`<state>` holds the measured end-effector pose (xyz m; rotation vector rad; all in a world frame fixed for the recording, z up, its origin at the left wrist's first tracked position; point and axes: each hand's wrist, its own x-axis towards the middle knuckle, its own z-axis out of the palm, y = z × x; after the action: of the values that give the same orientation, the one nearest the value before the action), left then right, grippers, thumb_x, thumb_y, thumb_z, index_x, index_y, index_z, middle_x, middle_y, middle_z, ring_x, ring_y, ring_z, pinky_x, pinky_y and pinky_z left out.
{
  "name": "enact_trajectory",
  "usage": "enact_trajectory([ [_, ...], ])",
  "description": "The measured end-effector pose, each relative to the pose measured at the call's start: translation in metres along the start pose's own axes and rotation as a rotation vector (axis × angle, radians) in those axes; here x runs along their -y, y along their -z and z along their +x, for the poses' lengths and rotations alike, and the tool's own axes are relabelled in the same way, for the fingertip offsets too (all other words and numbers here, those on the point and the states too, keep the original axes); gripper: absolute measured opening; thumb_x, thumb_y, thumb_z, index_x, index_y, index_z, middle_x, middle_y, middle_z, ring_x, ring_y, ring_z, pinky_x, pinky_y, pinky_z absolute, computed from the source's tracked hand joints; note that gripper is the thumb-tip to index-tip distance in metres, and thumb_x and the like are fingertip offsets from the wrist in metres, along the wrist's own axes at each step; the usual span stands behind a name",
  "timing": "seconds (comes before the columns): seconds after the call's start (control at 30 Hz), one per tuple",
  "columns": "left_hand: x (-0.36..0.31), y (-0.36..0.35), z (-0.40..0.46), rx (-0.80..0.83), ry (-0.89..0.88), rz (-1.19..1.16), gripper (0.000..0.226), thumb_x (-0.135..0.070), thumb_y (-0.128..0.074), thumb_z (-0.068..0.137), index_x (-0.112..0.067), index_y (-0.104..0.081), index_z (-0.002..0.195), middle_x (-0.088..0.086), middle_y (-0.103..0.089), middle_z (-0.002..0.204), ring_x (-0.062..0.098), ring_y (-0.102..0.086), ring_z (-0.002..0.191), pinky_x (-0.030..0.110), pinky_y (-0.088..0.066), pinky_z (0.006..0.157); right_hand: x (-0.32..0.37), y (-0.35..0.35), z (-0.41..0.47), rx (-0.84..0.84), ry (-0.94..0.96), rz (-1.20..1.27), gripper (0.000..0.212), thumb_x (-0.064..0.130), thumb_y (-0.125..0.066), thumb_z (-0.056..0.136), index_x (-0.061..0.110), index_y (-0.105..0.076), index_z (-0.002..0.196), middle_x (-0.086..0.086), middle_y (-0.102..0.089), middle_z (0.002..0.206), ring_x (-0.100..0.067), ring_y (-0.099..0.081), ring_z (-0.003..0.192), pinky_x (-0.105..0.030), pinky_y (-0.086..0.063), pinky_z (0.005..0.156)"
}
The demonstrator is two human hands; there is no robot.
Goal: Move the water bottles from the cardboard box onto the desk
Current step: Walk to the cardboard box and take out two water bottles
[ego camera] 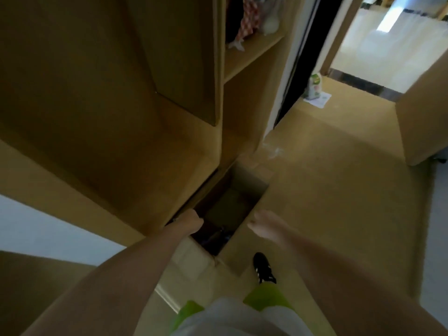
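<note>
The cardboard box [244, 197] sits open on the floor [327, 180], tight against the foot of a wooden cabinet [109, 105] on its left. Its long axis runs from near-left to far-right. Inside, the far half shows only bare bottom; the near end is deep in shadow, where dark shapes [218, 235] lie that may be water bottles, though blur and gloom keep their number, direction and any labels from being made out.

The left hand [192, 220] is curled over the box's left rim, fingers folded down out of sight, so whether its grip clamps the rim cannot be told. The right hand [265, 225] hangs above the right flap, fingers loosely apart and holding nothing.

A black shoe [264, 267] stands on the floor just near the box. Far right, by a doorway, a white bag with a green mark [315, 86] rests on paper; its writing is unreadable. No bench is clearly in view.
</note>
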<state>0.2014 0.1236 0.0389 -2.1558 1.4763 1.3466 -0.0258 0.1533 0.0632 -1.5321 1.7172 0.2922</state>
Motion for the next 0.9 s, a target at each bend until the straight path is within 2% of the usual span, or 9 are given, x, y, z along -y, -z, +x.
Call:
enact_trajectory([
  [0.07,-0.016,-0.002,0.010,-0.003,0.088,-0.056,0.025,-0.015,-0.043,0.097,-0.006,-0.052,0.077,0.003,-0.039,0.058,0.014,-0.035,0.047,0.026,-0.033,0.050,-0.012,0.025,0.031,0.045,0.027,0.011,0.022,0.037,-0.043,0.100,0.017,-0.051,0.107,0.001,-0.053,0.097,-0.017,-0.057,0.085,-0.028,-0.043,0.069],
  [0.1,-0.026,-0.003,0.013,-0.017,0.125,-0.079,0.021,-0.016,-0.043,0.098,-0.003,-0.056,0.087,0.004,-0.042,0.060,0.014,-0.038,0.048,0.025,-0.035,0.047,-0.015,0.038,0.044,0.069,0.040,0.016,0.019,0.037,-0.044,0.099,0.019,-0.051,0.101,0.002,-0.053,0.092,-0.015,-0.056,0.078,-0.028,-0.043,0.066],
  [0.13,-0.036,-0.006,0.012,-0.033,0.172,-0.090,0.022,-0.018,-0.044,0.098,-0.001,-0.055,0.088,0.004,-0.044,0.062,0.014,-0.040,0.050,0.023,-0.035,0.044,-0.019,0.049,0.056,0.100,0.064,0.007,0.017,0.036,-0.044,0.099,0.021,-0.050,0.093,0.002,-0.051,0.085,-0.013,-0.051,0.069,-0.027,-0.041,0.061],
  [0.23,-0.060,-0.018,0.018,-0.094,0.281,-0.136,0.037,-0.018,-0.043,0.098,-0.007,-0.039,0.063,0.004,-0.041,0.061,0.013,-0.038,0.051,0.022,-0.030,0.042,-0.031,0.069,0.089,0.186,0.113,-0.046,0.025,0.033,-0.045,0.099,0.024,-0.041,0.076,0.003,-0.043,0.071,-0.011,-0.038,0.055,-0.028,-0.035,0.054],
  [0.33,-0.075,-0.035,0.026,-0.069,0.327,-0.270,0.036,-0.015,-0.043,0.098,-0.012,-0.039,0.062,0.003,-0.041,0.063,0.013,-0.039,0.054,0.022,-0.029,0.044,-0.037,0.078,0.115,0.256,0.156,-0.117,0.032,0.031,-0.044,0.099,0.024,-0.037,0.069,0.001,-0.040,0.065,-0.012,-0.035,0.050,-0.028,-0.033,0.052],
  [0.57,-0.059,-0.075,0.026,-0.033,0.407,-0.587,0.029,-0.010,-0.044,0.096,-0.013,-0.042,0.067,0.002,-0.041,0.067,0.012,-0.038,0.055,0.020,-0.032,0.048,-0.044,0.042,0.151,0.376,0.185,-0.306,0.036,0.031,-0.046,0.100,0.022,-0.036,0.067,0.001,-0.036,0.059,-0.014,-0.033,0.048,-0.032,-0.035,0.056],
  [0.7,-0.045,-0.094,0.030,-0.017,0.452,-0.690,0.015,-0.011,-0.046,0.096,-0.008,-0.050,0.081,0.004,-0.046,0.073,0.012,-0.040,0.056,0.020,-0.030,0.047,-0.040,0.023,0.156,0.375,0.229,-0.363,0.038,0.030,-0.048,0.099,0.021,-0.036,0.064,0.001,-0.037,0.059,-0.015,-0.036,0.049,-0.029,-0.034,0.053],
  [0.9,-0.035,-0.126,0.062,-0.063,0.486,-0.833,0.028,-0.009,-0.041,0.096,-0.015,-0.045,0.069,0.004,-0.047,0.073,0.013,-0.041,0.059,0.022,-0.030,0.050,-0.035,-0.003,0.181,0.393,0.325,-0.466,0.042,0.030,-0.044,0.100,0.020,-0.029,0.062,0.000,-0.035,0.061,-0.015,-0.035,0.053,-0.029,-0.033,0.058],
])
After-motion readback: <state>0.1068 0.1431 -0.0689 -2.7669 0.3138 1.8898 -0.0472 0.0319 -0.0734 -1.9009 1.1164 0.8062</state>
